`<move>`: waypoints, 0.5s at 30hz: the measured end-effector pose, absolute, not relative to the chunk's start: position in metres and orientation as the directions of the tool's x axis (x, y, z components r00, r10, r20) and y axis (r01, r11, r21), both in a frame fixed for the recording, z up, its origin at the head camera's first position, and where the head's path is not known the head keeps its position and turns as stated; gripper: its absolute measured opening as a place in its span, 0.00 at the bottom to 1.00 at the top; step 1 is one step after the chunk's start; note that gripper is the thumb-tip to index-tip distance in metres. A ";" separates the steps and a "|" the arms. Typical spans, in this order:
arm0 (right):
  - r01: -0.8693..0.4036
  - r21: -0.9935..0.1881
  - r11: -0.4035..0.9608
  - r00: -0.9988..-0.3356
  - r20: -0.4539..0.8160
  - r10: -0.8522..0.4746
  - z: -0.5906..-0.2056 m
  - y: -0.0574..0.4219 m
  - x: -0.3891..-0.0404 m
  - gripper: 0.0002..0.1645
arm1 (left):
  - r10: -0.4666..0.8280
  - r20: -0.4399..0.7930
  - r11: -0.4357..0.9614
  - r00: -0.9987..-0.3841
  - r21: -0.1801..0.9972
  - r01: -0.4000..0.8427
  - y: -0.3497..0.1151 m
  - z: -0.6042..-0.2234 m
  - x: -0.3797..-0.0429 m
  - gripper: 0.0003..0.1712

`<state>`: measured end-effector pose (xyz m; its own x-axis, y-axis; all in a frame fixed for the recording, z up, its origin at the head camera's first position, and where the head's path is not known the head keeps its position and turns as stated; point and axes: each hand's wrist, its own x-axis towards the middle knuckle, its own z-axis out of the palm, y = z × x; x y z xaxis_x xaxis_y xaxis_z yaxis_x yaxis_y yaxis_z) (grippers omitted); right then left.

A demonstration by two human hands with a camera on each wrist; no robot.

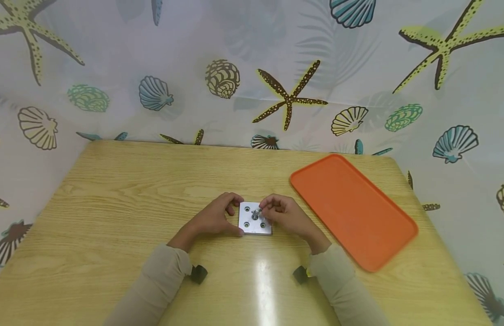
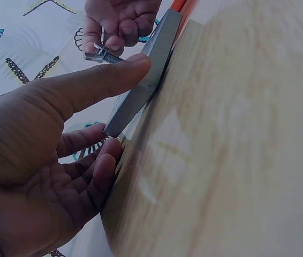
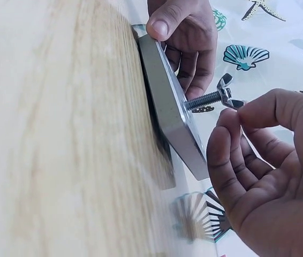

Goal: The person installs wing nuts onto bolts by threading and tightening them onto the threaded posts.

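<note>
A square silver metal plate lies on the table in front of me, with several round holes toward its corners. From its middle rises a threaded bolt, and a wing nut sits near the bolt's outer end. My left hand grips the plate's left side, thumb at the near corner and fingers at the far one. With thumb and fingertips, my right hand pinches one wing of the nut. In the left wrist view the left thumb partly covers the bolt.
An orange tray lies at an angle on the wooden table, to the right of the plate. A cloth printed with shells and starfish hangs behind the table. Dark blocks sit at both sleeve cuffs.
</note>
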<state>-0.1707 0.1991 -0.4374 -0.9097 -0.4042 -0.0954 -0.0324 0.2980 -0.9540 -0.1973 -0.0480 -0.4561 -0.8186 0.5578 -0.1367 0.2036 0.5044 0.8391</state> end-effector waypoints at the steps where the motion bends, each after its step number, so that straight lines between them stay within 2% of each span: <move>1: -0.037 -0.954 0.298 -0.908 -0.093 -0.408 -0.437 0.199 -0.171 0.10 | 0.558 -0.137 0.505 -0.819 0.838 0.205 -0.048 -0.456 -0.197 0.47; 15: -0.041 -0.949 0.312 -0.910 -0.093 -0.403 -0.436 0.198 -0.170 0.09 | 0.555 -0.141 0.517 -0.820 0.831 0.207 -0.048 -0.455 -0.197 0.47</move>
